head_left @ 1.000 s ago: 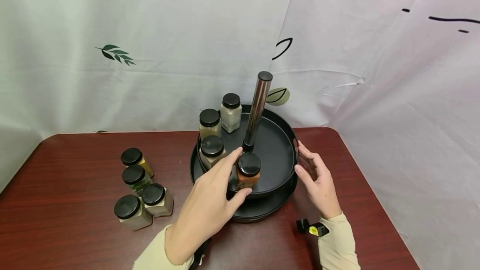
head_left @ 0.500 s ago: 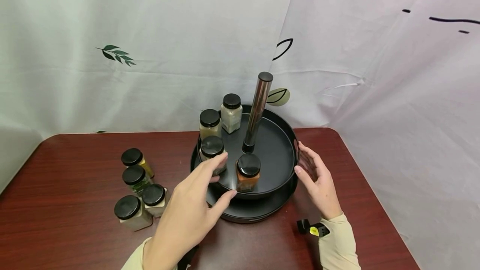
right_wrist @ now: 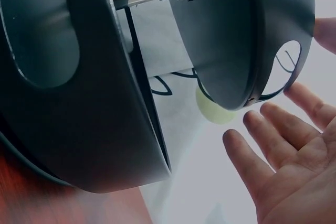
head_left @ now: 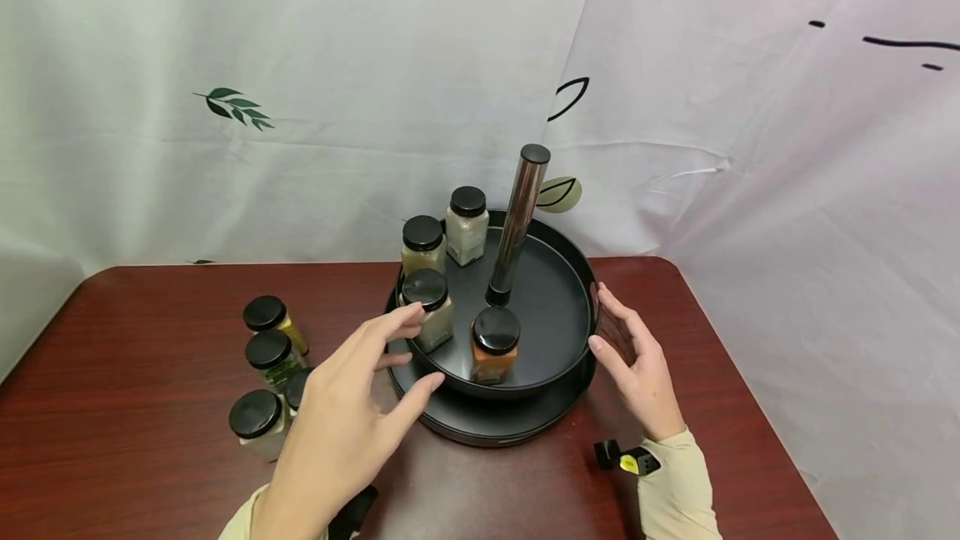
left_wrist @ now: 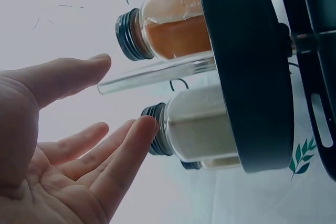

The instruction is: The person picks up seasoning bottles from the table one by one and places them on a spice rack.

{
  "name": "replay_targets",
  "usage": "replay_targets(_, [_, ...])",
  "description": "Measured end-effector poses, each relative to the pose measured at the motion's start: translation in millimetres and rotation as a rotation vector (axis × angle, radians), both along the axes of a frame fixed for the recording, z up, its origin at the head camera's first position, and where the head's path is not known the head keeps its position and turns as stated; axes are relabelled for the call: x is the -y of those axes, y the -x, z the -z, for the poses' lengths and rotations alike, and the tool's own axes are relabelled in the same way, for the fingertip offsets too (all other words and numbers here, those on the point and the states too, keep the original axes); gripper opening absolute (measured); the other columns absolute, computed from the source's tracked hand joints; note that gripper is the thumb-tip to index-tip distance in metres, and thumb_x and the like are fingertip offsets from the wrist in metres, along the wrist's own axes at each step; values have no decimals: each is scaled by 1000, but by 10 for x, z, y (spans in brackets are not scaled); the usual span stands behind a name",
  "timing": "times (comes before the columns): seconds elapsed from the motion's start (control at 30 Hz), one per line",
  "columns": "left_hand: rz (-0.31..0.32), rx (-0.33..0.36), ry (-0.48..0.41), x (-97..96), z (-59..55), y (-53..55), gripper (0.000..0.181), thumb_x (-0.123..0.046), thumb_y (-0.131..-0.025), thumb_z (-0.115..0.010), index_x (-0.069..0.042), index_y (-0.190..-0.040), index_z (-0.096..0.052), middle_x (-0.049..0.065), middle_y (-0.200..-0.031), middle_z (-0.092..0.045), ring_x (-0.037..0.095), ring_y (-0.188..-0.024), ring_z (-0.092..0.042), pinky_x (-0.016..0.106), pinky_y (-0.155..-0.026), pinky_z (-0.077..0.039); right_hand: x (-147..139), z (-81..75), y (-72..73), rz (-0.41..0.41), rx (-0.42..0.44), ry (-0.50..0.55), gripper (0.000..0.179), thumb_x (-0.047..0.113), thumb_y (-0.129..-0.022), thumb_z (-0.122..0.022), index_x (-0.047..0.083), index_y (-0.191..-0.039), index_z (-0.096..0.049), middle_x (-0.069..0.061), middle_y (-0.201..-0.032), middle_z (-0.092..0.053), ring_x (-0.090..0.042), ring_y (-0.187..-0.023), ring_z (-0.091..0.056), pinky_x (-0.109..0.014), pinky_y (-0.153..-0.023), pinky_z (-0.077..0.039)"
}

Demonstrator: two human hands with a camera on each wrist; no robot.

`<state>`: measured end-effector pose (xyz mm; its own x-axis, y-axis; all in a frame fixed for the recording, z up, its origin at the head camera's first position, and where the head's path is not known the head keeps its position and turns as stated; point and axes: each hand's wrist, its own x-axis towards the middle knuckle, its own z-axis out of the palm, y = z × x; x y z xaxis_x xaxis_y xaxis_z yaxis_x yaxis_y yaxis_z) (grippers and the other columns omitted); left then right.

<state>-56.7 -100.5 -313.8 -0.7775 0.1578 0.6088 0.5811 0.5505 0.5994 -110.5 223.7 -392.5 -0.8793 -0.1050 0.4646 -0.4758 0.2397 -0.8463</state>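
Observation:
A black two-tier round rack [head_left: 555, 315] with a metal centre post [head_left: 519, 215] carries several black-lidded spice jars on its upper tier. At the front stands a jar of orange-brown spice [head_left: 491, 363]. Left of it is a jar of pale powder [head_left: 438, 330]. My left hand [head_left: 330, 415] is spread and holds nothing, thumb and fingers apart. In the left wrist view its index fingertip overlaps the lid of the pale jar [left_wrist: 199, 121]. My right hand [head_left: 641, 382] is at the upper tier's right side, relaxed fingers [right_wrist: 286, 124] close to the rim near the handle cutout [right_wrist: 283, 69].
On the reddish-brown table [head_left: 150, 423], several more jars stand left of the rack, including one with yellow contents [head_left: 290, 332] and one with green contents [head_left: 281, 372]. My left hand partly hides this group. A white patterned cloth [head_left: 360, 65] hangs behind the table.
My left hand has drawn away leftward from the orange-brown jar, leaving it standing on the upper tier. My right hand has stayed beside the rim.

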Motion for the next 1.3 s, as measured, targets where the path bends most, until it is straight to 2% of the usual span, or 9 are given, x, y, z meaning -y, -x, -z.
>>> replay_targets(0.3, [-60, -35, -1, 128, -10, -7, 74, 1, -71, -89, -10, -138, -58, 0, -124, -66, 12, -100, -69, 14, -83, -52, 3, 25, -6, -15, -10, 17, 52, -12, -95, -58, -5, -145, -46, -17, -158, -37, -20, -142, -42, -24, -110, -39])
replay_targets(0.57, [-139, -53, 8, 297, -18, 5, 77, 2, -69, -90, -13, -138, -59, -4, -124, -67, 12, -89, -71, 11, -78, -52, -7, 38, 5, -3, -26, -18, 49, -10, -96, -57, -6, -144, -47, -17, -158, -37, -23, -142, -42, -25, -111, -39])
replay_targets(0.8, [-186, -16, -20, 448, -12, 0, 75, 5, -71, -88, -14, -138, -60, -1, -121, -68, -5, -93, -64, 8, -80, -50, -15, 26, 13, 20, -53, -52, 43, -9, -100, -51, -4, -143, -49, -17, -156, -40, -19, -142, -43, -24, -111, -38])
replay_targets(1.1, [-282, 42, 5, 616, -8, 17, 72, 3, -72, -88, -13, -137, -61, 1, -118, -69, -16, -91, -57, 3, -81, -46, -11, 9, 22, 16, -55, -11, 40, -10, -98, -53, -7, -138, -52, -23, -154, -40, -19, -141, -44, -25, -111, -39])
replay_targets(1.3, [-340, 86, 35, 753, 0, 34, 67, -4, -75, -88, -15, -136, -62, -1, -119, -70, -21, -87, -55, 2, -71, -46, -13, 16, 26, 12, -40, 18, 41, -10, -98, -55, -7, -138, -52, -20, -154, -41, -20, -141, -44, -25, -111, -39])
